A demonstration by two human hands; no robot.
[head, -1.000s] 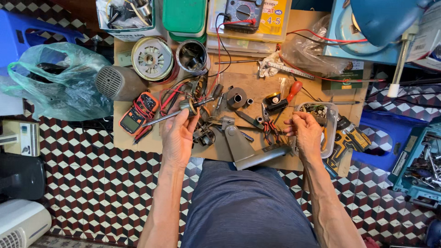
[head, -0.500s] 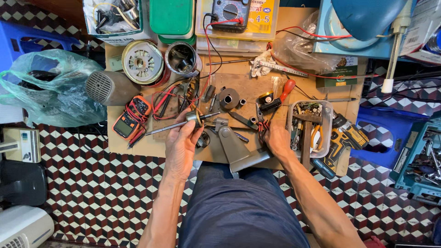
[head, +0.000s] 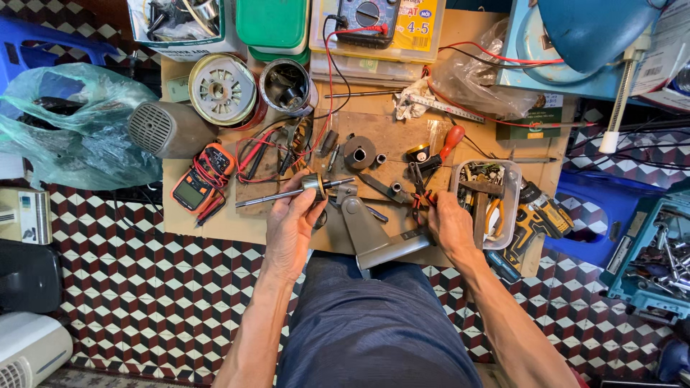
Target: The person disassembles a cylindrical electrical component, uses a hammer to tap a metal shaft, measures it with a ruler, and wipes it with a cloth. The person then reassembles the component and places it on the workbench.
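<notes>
My left hand (head: 291,224) grips a thin steel shaft (head: 266,197) that carries a small round rotor piece (head: 314,185); the shaft lies level over the near edge of the wooden workbench (head: 215,223). My right hand (head: 451,224) is at the bench's near edge, its fingers curled onto the red-and-black handles of a pair of pliers (head: 419,188). Between my hands a grey metal bracket (head: 370,233) juts toward my lap. A clear plastic tub (head: 509,188) of hand tools stands just right of my right hand.
An orange multimeter (head: 201,179) with red leads lies left of the shaft. A round stator (head: 221,90), a metal can (head: 287,85) and a grey motor cover (head: 167,129) sit at the back left. A yellow-black drill (head: 537,214), a red-handled screwdriver (head: 450,140) and a green bag (head: 72,126) surround the bench.
My right hand left the plastic tub and moved left to the pliers. My left hand kept hold of the shaft and drew it slightly nearer.
</notes>
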